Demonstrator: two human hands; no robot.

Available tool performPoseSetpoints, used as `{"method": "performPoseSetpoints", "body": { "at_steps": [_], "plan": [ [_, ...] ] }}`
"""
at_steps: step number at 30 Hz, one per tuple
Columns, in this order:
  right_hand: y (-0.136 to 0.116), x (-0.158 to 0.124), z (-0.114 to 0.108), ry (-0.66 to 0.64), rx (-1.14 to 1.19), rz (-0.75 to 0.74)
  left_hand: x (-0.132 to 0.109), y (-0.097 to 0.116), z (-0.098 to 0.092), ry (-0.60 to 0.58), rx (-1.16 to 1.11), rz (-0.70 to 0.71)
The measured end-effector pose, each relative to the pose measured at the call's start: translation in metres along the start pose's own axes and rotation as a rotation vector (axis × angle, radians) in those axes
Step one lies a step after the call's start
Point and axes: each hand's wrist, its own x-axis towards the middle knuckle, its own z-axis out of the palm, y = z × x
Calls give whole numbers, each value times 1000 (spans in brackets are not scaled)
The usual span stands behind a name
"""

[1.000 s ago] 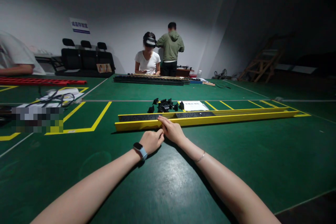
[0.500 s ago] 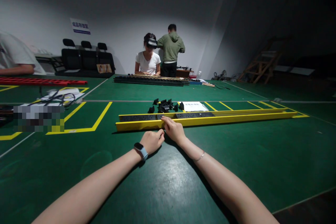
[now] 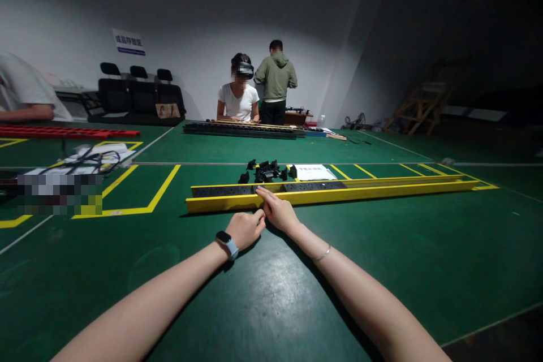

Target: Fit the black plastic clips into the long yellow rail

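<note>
A long yellow channel lies across the green table, with black socket modules set inside it. My right hand reaches over the near wall of the channel. Its fingers are stretched out, and the fingertips rest at a black module just left of a gap in the row. My left hand is closed at the table in front of the channel, its fingertips meeting the right hand's lower side. Whatever its curled fingers may hold is hidden. A blue-strapped watch is on the left wrist.
Small black parts lie piled behind the channel, beside a white paper sheet. Cables and papers lie at left, near red rails. Across the table, one person sits behind dark rails; another stands.
My right hand's fingertips have shifted slightly left along the channel. My left hand stays nearly in place, and the view has turned very slightly.
</note>
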Motion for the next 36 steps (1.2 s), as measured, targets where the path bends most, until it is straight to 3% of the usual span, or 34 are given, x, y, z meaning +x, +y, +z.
{"method": "performPoseSetpoints", "body": {
  "at_steps": [15,24,36],
  "plan": [
    [20,-3,6,115,-42,145,-2,0,-2,-16,11,-14],
    [11,-4,-4,-60,-3,-91,0,1,-3,-22,0,-4],
    [-4,0,-6,-107,-116,94,0,1,-3,-13,-4,-12]
  ]
}}
